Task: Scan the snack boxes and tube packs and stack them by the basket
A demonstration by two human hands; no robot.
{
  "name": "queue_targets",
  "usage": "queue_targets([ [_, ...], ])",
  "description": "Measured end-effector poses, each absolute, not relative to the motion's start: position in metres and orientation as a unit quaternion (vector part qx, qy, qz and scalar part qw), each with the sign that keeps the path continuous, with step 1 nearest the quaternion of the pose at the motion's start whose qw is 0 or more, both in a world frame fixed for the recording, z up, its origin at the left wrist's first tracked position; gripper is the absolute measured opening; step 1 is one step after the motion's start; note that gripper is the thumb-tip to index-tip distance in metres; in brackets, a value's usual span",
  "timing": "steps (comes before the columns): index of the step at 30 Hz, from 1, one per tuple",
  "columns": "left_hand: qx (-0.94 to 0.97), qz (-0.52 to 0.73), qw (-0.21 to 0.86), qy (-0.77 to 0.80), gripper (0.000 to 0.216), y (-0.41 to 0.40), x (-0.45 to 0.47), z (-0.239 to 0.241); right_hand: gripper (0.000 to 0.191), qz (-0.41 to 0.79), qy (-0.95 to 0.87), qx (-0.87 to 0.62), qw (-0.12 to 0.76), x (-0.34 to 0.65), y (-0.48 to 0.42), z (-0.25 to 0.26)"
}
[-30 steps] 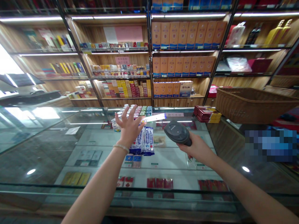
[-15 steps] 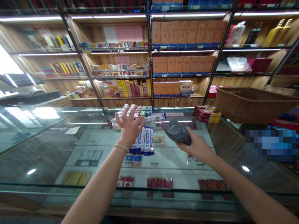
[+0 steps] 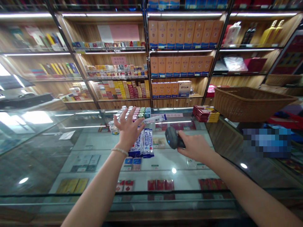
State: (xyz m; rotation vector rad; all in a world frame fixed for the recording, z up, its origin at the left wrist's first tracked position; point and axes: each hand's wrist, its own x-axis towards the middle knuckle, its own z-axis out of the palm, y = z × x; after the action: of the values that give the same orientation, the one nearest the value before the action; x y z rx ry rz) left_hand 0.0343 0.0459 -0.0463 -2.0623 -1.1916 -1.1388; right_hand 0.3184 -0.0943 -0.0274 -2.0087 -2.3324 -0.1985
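Observation:
My left hand (image 3: 127, 130) pinches the end of a slim blue-and-white packet (image 3: 155, 119) between thumb and index finger. Its other fingers are spread. The packet points right above the glass counter. Below that hand, several similar blue-and-white packets (image 3: 147, 143) lie side by side on the glass, partly covered by the hand. My right hand (image 3: 196, 145) is wrapped around the handle of a dark grey barcode scanner (image 3: 172, 138). A small blue light shows on the scanner, whose head is turned left, apart from the packets.
Beyond my left hand stand rows of small containers (image 3: 145, 111), with a white jar (image 3: 113, 127) beside them. Red-and-yellow packs (image 3: 205, 113) are stacked at the right, next to a wicker basket (image 3: 251, 104). The glass counter (image 3: 165, 164) displays boxes below its top.
The scanner has turned and tilted in my right hand, and its blue light now shows. My left hand keeps the packet in nearly the same place. The whole view has shifted slightly.

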Motion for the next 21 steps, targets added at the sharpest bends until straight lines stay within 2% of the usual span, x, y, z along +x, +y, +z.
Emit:
queue_targets([
  [6, -0.761, -0.413, 0.250, -0.434, 0.015, 0.0451, 0.0348, -0.0445, 0.042, -0.062, -0.777, -0.627, 0.000, 0.3132, -0.0894, -0.0316],
  [21, -0.768, -0.407, 0.236, -0.435, 0.017, 0.0412, 0.0387, -0.0419, 0.041, -0.057, -0.791, -0.610, 0.002, 0.3135, -0.0871, -0.0384],
])
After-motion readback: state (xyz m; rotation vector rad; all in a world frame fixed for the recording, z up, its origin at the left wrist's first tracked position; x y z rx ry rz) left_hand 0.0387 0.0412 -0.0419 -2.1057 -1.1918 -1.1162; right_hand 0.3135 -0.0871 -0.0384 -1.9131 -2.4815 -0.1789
